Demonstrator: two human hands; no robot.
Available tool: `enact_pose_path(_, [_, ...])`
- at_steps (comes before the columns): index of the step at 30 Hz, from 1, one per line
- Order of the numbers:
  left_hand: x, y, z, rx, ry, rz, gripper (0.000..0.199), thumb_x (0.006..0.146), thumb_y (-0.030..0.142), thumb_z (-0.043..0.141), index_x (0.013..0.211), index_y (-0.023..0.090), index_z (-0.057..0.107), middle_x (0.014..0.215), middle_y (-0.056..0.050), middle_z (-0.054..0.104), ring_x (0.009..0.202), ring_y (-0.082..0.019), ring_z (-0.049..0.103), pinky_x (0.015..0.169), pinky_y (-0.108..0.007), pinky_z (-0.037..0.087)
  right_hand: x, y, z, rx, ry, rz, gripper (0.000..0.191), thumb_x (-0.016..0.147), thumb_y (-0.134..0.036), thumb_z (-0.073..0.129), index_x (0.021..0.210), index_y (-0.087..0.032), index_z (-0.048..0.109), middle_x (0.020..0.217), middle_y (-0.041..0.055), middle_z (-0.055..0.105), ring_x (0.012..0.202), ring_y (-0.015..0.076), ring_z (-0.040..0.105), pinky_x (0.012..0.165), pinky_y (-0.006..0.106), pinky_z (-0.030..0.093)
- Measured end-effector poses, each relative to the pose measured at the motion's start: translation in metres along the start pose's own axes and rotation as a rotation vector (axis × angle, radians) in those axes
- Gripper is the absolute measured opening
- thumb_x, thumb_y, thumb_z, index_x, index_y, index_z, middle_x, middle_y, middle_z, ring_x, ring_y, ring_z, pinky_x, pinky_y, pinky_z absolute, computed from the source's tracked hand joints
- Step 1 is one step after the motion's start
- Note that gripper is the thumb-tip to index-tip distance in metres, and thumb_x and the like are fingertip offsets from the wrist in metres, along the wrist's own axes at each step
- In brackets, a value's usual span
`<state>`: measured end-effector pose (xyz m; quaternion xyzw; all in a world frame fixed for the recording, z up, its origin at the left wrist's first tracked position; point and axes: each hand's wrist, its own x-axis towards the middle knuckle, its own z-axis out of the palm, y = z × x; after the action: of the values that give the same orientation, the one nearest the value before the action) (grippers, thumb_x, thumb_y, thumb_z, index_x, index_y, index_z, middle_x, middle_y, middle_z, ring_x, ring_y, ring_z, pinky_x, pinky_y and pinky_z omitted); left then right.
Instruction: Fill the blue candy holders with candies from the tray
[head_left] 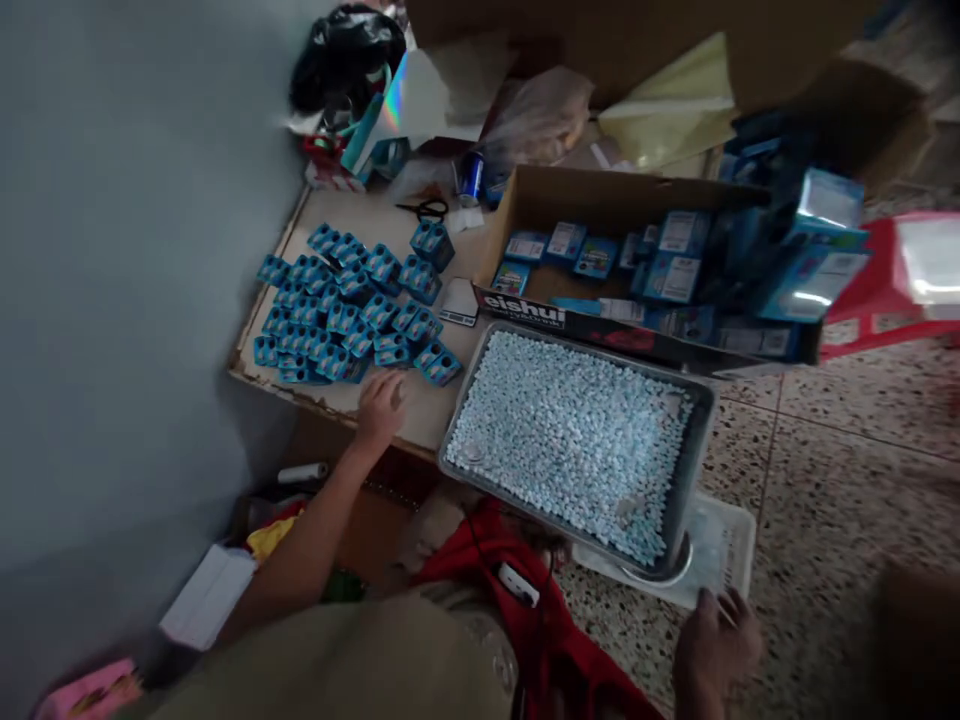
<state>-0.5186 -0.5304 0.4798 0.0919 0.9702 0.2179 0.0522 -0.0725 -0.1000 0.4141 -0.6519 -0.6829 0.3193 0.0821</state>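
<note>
My left hand [381,408] rests at the table's front edge, fingers curled round something too small to make out. Just beyond it, many small blue boxes with round dark holes [322,315] stand packed together. My right hand [718,645] is low on the right, its thumb and fingers apart with nothing seen between them, by the edge of a whitish plastic tray [739,545]. Between my hands, a metal tray [701,420] full of small pale blue pieces [570,430] juts past the table edge over the whitish tray.
A cardboard box [585,190] with blue packs lies behind the metal tray. Near it are a small scale [459,302], black scissors [429,209] and a blue can [472,178]. A red container [862,300] is at the right; a grey wall [135,250] borders the left.
</note>
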Motion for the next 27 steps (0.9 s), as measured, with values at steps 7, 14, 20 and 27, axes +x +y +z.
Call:
enact_pose_path(7, [0.109, 0.051, 0.007, -0.034, -0.090, 0.336, 0.062, 0.085, 0.047, 0.085, 0.139, 0.022, 0.067, 0.142, -0.017, 0.068, 0.136, -0.039, 0.059, 0.123, -0.054, 0.043, -0.063, -0.175, 0.093, -0.079, 0.045, -0.363, 0.045, 0.090, -0.050, 0.055, 0.120, -0.024, 0.074, 0.126, 0.0214, 0.072, 0.129, 0.0397, 0.068, 0.115, 0.062, 0.054])
enact_pose_path(14, [0.213, 0.137, 0.026, -0.303, -0.014, 0.489, 0.027, 0.103, 0.041, 0.062, 0.123, 0.026, 0.072, 0.124, -0.010, 0.073, 0.126, -0.032, 0.064, 0.119, -0.050, 0.047, 0.023, -0.349, 0.110, 0.065, 0.210, -0.549, 0.039, 0.097, -0.044, 0.054, 0.120, -0.020, 0.073, 0.121, 0.0158, 0.074, 0.119, 0.0275, 0.067, 0.112, 0.051, 0.053])
enact_pose_path(20, [0.357, 0.246, 0.080, -0.373, -0.167, 0.536, 0.042, 0.089, 0.014, 0.068, 0.131, 0.011, 0.066, 0.123, -0.015, 0.071, 0.113, -0.029, 0.069, 0.105, -0.045, 0.053, 0.113, -0.442, 0.139, -0.043, 0.060, -0.424, 0.046, 0.095, -0.030, 0.059, 0.138, -0.013, 0.063, 0.103, 0.0117, 0.078, 0.096, 0.0242, 0.070, 0.096, 0.041, 0.054])
enact_pose_path(27, [0.411, 0.278, 0.138, -0.104, -0.519, 0.736, 0.054, 0.077, 0.009, 0.077, 0.129, 0.019, 0.069, 0.129, -0.010, 0.074, 0.125, -0.030, 0.067, 0.109, -0.040, 0.051, 0.150, -0.454, 0.172, -0.549, 0.108, -0.378, 0.065, 0.094, -0.035, 0.072, 0.152, -0.014, 0.052, 0.146, 0.0278, 0.060, 0.135, 0.0380, 0.055, 0.109, 0.051, 0.044])
